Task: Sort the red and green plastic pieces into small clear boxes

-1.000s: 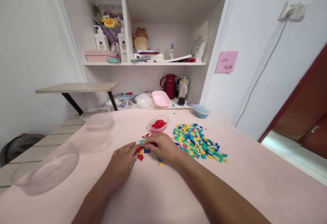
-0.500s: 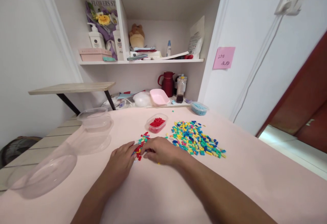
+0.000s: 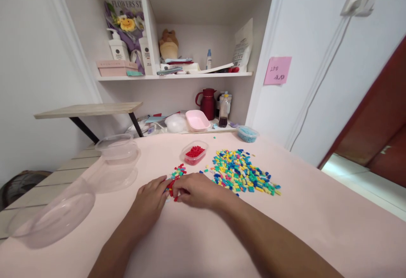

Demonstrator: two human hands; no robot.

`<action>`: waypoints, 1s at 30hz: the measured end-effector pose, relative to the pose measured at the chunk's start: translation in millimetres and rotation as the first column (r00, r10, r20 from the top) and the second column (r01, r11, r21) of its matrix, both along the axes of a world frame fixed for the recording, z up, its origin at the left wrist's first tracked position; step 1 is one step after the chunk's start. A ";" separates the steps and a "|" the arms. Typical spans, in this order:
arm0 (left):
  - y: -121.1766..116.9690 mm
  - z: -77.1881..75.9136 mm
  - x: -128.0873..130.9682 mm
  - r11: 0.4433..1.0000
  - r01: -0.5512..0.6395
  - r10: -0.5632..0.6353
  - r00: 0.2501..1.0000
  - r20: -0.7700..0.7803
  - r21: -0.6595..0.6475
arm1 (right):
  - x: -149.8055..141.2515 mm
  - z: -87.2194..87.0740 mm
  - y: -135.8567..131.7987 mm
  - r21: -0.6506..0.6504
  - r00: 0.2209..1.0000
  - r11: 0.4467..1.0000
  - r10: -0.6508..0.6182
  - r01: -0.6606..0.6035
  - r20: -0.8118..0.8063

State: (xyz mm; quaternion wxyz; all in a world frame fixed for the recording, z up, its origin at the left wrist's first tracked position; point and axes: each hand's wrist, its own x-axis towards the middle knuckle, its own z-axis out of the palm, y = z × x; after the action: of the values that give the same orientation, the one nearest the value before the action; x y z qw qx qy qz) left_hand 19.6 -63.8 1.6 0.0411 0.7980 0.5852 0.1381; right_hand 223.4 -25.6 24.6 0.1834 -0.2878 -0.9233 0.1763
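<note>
1. Small plastic pieces — the small pile point(image 3: 178, 172), red, green and blue — lie on the pink table point(image 3: 190, 244) between the left hand point(image 3: 152, 195) and right hand point(image 3: 196, 190), in front of the clear tub point(image 3: 194, 153), which holds red pieces.
2. Left fingers: slightly bent, touching the pile's edge.
3. Right fingers: curled down at the pile; whether they grip a piece, I cannot tell.
4. Farther right, the lidded tub point(image 3: 248, 134) holds light-blue pieces.

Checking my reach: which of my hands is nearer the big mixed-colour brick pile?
Your right. The right hand is just left of the big pile; the left hand is farther left, beyond the right hand.
</note>
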 end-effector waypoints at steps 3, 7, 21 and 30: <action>1.2 -0.9 -0.4 1.000 -0.009 0.008 1.000 -0.014 -0.007 | -0.6 0.6 0.1 -0.008 1.000 1.000 -0.009 0.009 0.015; 2.3 -2.2 -1.6 1.000 -0.006 0.006 1.000 -0.021 -0.002 | -0.2 2.8 -1.0 -0.024 1.000 1.000 -0.011 0.012 0.017; -4.0 6.6 3.7 1.000 -0.006 0.005 1.000 -0.023 -0.029 | 0.6 4.9 -2.1 -0.046 0.999 0.999 -0.026 0.027 0.022; -3.1 2.1 2.3 1.000 0.005 -0.005 1.000 -0.021 0.003 | 2.1 2.9 -1.4 -0.034 0.999 0.999 -0.019 0.020 0.034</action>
State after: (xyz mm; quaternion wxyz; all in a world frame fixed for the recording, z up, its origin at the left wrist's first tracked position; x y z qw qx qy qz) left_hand 21.9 -66.9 3.7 0.0341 0.8008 0.5835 0.1307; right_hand 225.5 -26.9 27.4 0.1648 -0.3027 -0.9202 0.1854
